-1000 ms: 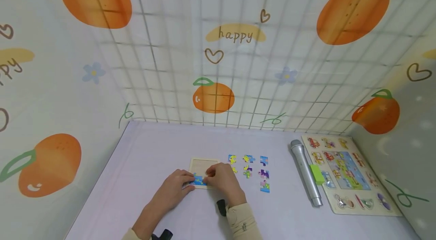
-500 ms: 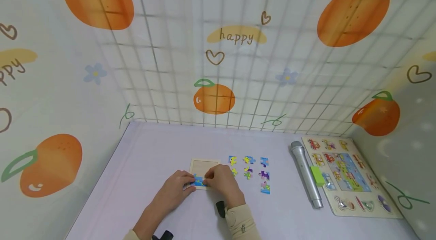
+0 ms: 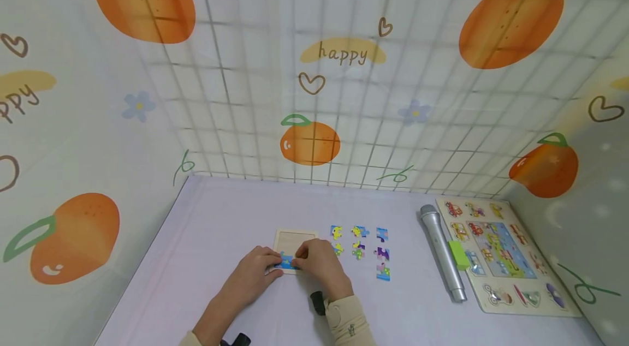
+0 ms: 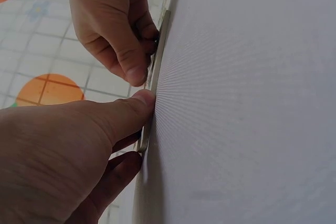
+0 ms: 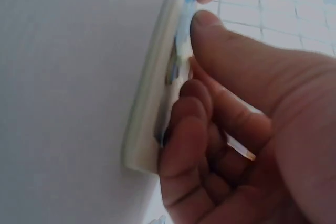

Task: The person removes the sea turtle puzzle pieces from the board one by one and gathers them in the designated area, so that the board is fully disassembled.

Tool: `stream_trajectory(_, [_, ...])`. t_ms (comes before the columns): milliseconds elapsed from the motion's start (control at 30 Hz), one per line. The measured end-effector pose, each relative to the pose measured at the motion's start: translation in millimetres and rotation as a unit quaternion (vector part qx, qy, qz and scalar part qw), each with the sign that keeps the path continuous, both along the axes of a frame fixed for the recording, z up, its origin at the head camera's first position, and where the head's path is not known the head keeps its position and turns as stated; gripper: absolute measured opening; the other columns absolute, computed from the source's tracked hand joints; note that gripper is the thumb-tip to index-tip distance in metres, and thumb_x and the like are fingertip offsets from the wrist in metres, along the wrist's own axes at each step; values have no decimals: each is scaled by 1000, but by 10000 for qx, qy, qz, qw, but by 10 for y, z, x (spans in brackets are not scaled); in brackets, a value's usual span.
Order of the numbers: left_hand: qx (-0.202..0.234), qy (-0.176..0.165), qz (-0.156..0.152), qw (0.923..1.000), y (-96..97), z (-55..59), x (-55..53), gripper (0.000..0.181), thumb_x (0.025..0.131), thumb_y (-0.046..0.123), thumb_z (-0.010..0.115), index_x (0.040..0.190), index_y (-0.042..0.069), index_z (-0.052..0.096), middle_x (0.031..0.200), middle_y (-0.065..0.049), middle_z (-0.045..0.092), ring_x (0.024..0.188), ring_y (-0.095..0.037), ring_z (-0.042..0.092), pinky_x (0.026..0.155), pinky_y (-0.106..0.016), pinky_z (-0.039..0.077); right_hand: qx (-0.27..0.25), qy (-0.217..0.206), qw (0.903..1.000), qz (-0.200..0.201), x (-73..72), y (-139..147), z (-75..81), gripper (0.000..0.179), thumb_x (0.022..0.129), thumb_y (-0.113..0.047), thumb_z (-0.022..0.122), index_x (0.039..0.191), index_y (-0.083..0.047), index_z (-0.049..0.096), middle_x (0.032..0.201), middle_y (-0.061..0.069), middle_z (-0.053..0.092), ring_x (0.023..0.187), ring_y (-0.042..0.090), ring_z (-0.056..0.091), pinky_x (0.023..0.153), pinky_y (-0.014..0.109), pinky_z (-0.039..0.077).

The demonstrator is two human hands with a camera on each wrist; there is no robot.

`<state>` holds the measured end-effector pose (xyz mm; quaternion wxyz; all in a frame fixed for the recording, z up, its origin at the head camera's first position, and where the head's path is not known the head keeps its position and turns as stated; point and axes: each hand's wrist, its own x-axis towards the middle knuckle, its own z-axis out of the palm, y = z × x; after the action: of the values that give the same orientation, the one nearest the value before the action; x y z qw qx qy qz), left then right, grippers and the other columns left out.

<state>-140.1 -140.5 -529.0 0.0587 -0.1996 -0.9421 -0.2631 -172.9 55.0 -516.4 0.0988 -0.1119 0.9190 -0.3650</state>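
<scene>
A small wooden puzzle tray [image 3: 291, 239] lies on the table, its near part filled with blue puzzle pieces [image 3: 286, 262]. My left hand [image 3: 253, 270] grips the tray's near left corner; in the left wrist view, the thumb [image 4: 140, 98] presses the near edge. Over the tray's right side, my right hand [image 3: 321, 264] pinches a puzzle piece [image 5: 184, 43] between thumb and index finger, low at the tray. The other right fingers [image 5: 184, 140] curl beside the tray's edge. Much of the held piece is hidden by the fingers.
Right of the tray lie several loose puzzle pieces [image 3: 382, 254] in rough columns. Farther right are a silver microphone [image 3: 443, 253], a green block [image 3: 458, 255] and a large wooden picture board [image 3: 501, 294]. A printed curtain over a wire grid [image 3: 354, 133] stands behind the table.
My right fingertips have shifted slightly left and toward me over the blue pieces. The left hand keeps its place at the tray. The head view has tilted a little.
</scene>
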Motion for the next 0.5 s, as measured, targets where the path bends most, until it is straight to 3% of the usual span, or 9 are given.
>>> stream_trajectory(133, [13, 18, 14, 10000, 0, -2, 0, 23, 86, 19, 83, 105, 7, 80, 109, 2, 74, 102, -14, 64, 90, -32, 58, -77, -9, 10000, -9, -4, -17, -18, 14, 87, -23, 83, 78, -15, 75, 73, -8, 65, 66, 6, 55, 59, 22, 47])
stream_trajectory(333, [-84, 19, 34, 10000, 3, -12, 3, 24, 85, 21, 83, 105, 7, 80, 110, 1, 74, 101, -14, 64, 89, -32, 58, 218, 221, 9992, -262, 7, -12, -27, 12, 86, -21, 83, 84, -12, 75, 79, -4, 65, 71, 8, 55, 64, 24, 50])
stream_trajectory(500, [-165, 0, 100, 9998, 0, -19, 0, 25, 85, 22, 83, 105, 8, 80, 110, 2, 74, 101, -13, 64, 88, -32, 58, 183, 80, 9994, -292, 13, 6, 6, 10, 87, -19, 82, 84, -11, 77, 77, -5, 68, 70, 8, 57, 63, 24, 50])
